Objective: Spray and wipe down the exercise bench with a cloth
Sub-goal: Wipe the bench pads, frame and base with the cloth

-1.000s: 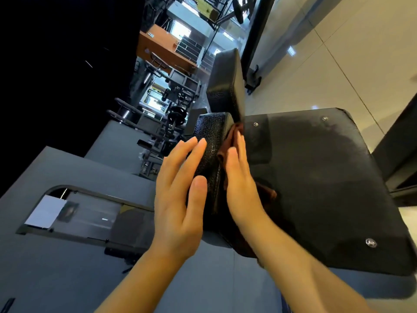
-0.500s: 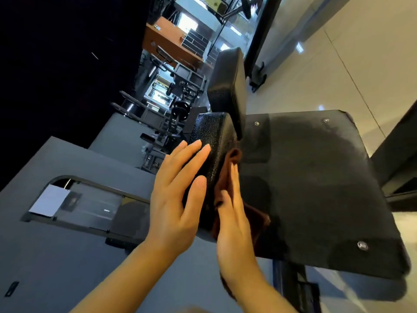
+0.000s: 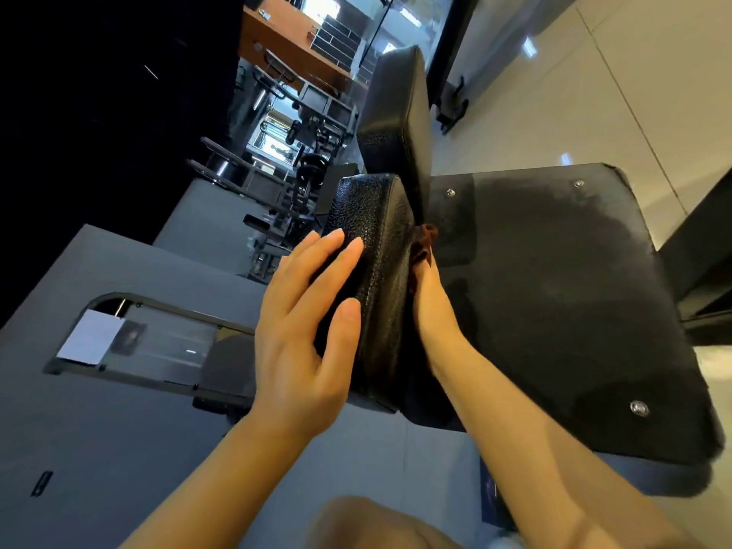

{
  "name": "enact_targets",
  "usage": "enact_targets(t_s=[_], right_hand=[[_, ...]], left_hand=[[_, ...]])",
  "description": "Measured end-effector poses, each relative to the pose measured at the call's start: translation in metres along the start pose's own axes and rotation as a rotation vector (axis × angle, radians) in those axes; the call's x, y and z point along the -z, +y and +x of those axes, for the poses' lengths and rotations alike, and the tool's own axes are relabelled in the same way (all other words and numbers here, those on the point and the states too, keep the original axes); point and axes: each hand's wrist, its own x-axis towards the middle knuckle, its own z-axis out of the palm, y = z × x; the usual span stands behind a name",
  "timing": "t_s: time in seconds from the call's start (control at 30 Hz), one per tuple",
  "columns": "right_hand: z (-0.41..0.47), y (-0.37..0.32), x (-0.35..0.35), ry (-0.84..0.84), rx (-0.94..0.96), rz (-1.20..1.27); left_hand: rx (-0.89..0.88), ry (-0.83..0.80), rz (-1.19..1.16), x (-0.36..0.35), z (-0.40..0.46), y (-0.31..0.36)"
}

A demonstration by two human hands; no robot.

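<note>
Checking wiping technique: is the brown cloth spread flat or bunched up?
Bunched, as far as shows: the cloth crumples past the right hand, which presses it against the bench pad. The rest is hidden.

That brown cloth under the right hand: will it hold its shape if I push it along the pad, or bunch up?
Probably floppy: the cloth already lies crumpled beside the pad. It likely bunches unless the right hand presses it flat. It seems light, so it should slide easily.
</note>
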Motion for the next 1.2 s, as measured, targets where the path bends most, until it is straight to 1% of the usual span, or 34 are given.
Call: enact_targets(t_s=[0.13,0.23,0.33,0.4,0.47,0.53,0.57,0.67,0.73,0.8,0.9,0.93,1.0,1.07,1.13,1.2], right_hand=[[-0.081,0.021,-0.004,-0.044,0.111,0.111],[-0.126,0.029,-0.008,-0.051,0.241,0.040],[-0.134,0.014,-0.016,-0.066,0.276,-0.005],[-0.127,-0.007,-0.022,-0.081,0.357,0.007],[-0.111,-0.023,-0.028,-0.077,0.469,-0.005],[-0.084,-0.032,-0.030,-0.044,0.528,-0.026],[-0.067,-0.034,-0.029,-0.020,0.506,-0.029],[-0.020,-0.029,-0.021,0.042,0.304,0.012],[0.000,-0.023,-0.013,0.060,0.231,0.030],[0.010,-0.022,-0.010,0.056,0.198,0.026],[-0.008,-0.017,-0.010,0.054,0.077,-0.015],[-0.023,-0.005,-0.008,0.048,0.069,-0.006],[-0.062,0.024,-0.004,0.021,0.138,-0.003],[-0.100,0.040,-0.002,-0.020,0.173,-0.063],[-0.118,0.043,-0.001,-0.053,0.168,-0.106],[-0.125,0.030,-0.006,-0.033,0.192,-0.077]], left_hand=[[0.045,0.008,-0.015,0.001,-0.001,0.000],[0.076,0.013,-0.028,0.000,-0.002,0.004],[0.168,0.021,-0.077,0.000,-0.005,0.010],[0.210,0.065,-0.127,-0.001,-0.005,0.010],[0.194,0.093,-0.116,-0.003,-0.005,0.010],[0.180,0.099,-0.086,-0.004,-0.004,0.010],[0.183,0.097,-0.068,-0.005,-0.003,0.010],[0.186,0.091,0.009,-0.005,-0.003,0.010],[0.166,0.098,0.025,-0.004,-0.003,0.010],[0.172,0.094,0.025,-0.006,0.001,0.010],[0.217,0.066,0.056,-0.005,0.000,0.011],[0.221,0.062,0.041,-0.004,-0.002,0.011],[0.196,0.079,0.001,-0.004,-0.003,0.010],[0.192,0.095,-0.008,-0.006,-0.001,0.012],[0.191,0.093,-0.022,-0.005,-0.001,0.014],[0.165,0.097,-0.061,-0.005,-0.004,0.014]])
